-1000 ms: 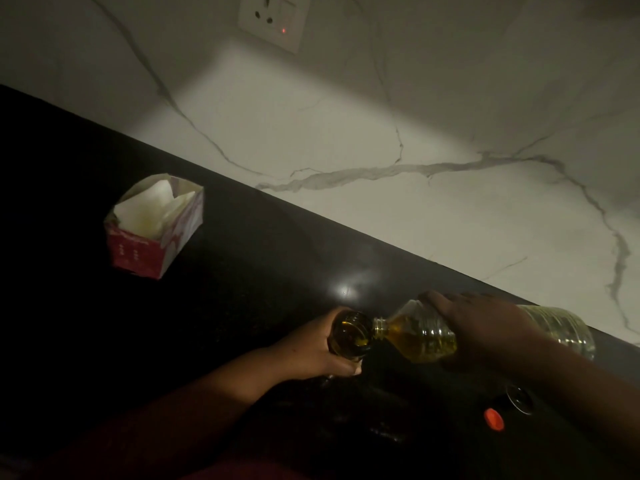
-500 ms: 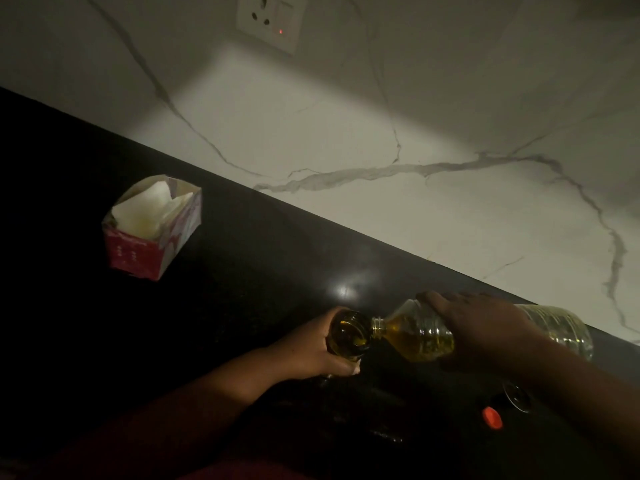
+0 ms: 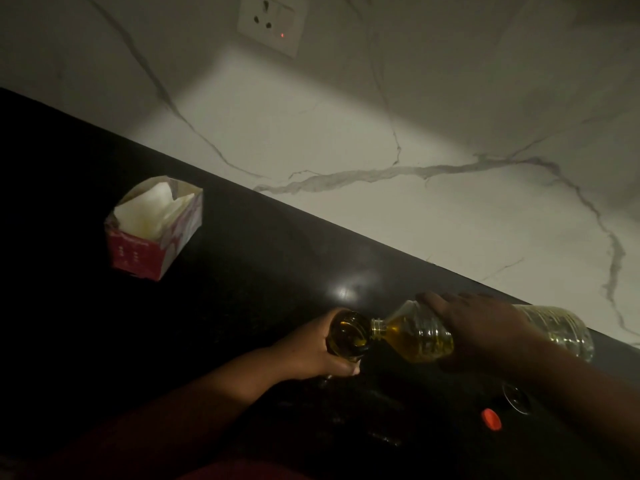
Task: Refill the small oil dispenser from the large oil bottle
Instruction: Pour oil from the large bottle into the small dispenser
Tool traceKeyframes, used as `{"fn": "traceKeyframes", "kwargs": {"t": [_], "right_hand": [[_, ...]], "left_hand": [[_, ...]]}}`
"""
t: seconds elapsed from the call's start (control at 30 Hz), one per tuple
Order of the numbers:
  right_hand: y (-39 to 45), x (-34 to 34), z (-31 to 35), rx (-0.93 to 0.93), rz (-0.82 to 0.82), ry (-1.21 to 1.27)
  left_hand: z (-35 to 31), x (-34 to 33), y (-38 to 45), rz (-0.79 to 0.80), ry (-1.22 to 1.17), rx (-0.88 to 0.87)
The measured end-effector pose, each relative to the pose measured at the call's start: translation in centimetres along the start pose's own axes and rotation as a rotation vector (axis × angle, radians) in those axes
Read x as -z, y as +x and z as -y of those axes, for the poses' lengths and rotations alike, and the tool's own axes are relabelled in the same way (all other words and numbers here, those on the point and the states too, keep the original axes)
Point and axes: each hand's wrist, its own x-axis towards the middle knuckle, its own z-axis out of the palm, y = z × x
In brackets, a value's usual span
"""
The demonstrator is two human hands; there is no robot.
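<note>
The small oil dispenser (image 3: 348, 336) is a round glass vessel with dark yellow oil in it, standing on the black counter (image 3: 263, 271). My left hand (image 3: 311, 355) is wrapped around its left side. The large clear plastic oil bottle (image 3: 422, 336) lies nearly level, its open neck resting at the dispenser's rim, yellow oil pooled toward the neck. My right hand (image 3: 485, 327) grips that bottle from above around its middle. The bottle's far end (image 3: 561, 330) sticks out to the right of my hand.
A red cap (image 3: 491, 418) and a small round lid-like part (image 3: 516, 398) lie on the counter under my right forearm. An open red-and-white carton (image 3: 156, 226) with white paper sits at the left. A marble wall with a socket (image 3: 272, 22) runs behind.
Hardly anything differs; the bottle stays tipped at the dispenser and both hands keep their hold. The view has drifted slightly.
</note>
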Motion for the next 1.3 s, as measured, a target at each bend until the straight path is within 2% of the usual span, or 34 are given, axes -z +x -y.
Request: {"fn": "traceKeyframes", "kwargs": {"t": [1.3], "right_hand": [[0.18, -0.02, 0.13, -0.009, -0.010, -0.015]], "left_hand": [[-0.12, 0.06, -0.06, -0.011, 0.008, -0.017]]}}
